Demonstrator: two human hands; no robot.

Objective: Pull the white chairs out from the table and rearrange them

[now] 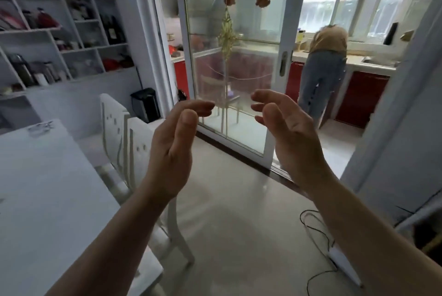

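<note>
Two white chairs stand pushed in along the right side of the white table (43,176). The nearer chair (138,149) has its back just left of my left wrist; the farther chair (112,118) stands behind it. A third white seat edge (148,274) shows at the bottom under my left forearm. My left hand (174,147) and my right hand (287,133) are raised in the air in front of me, palms facing each other, fingers loosely curled, holding nothing and touching no chair.
A glass sliding door (229,75) fills the middle; a person (323,73) leans over the kitchen counter beyond it. White shelves (59,32) line the left wall, a black bin (146,104) stands below. A black cable (318,231) lies on the floor at right.
</note>
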